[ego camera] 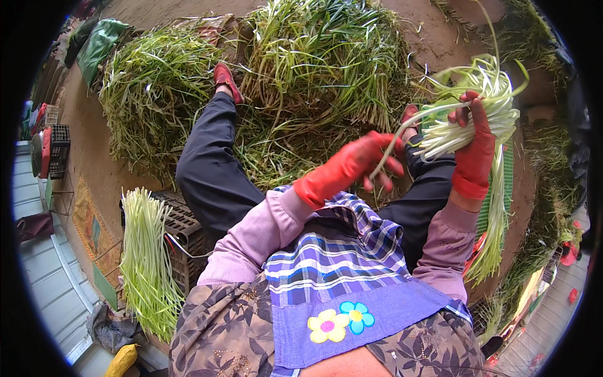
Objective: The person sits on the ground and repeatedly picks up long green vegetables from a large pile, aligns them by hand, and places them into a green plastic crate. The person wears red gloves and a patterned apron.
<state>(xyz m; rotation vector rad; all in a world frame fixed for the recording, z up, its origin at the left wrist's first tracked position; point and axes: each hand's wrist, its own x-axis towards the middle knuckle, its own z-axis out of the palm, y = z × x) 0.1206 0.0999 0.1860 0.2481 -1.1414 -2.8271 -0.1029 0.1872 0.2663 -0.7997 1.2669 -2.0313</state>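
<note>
My right hand (473, 141), in a red rubber glove, grips a thick bundle of pale chive-like stalks (443, 136) on the right. Their white ends point left, and long yellow-green leaves (490, 245) hang below the hand. A single pale stalk (414, 120) arches from that hand toward my left hand (372, 160), also red-gloved. My left hand is blurred, its fingers around the stalk's lower end; whether they pinch it is unclear. Beyond my hands lies a large heap of untrimmed green stalks (325, 66), with another heap (160, 85) at the far left.
Trimmed stalks (146, 254) lie in a neat bunch at my left, beside a dark plastic crate (181, 214). Under the right bundle is a green mesh surface (506, 179). Loose leaves (268, 160) cover the ground between my legs. A black crate (59, 151) stands far left.
</note>
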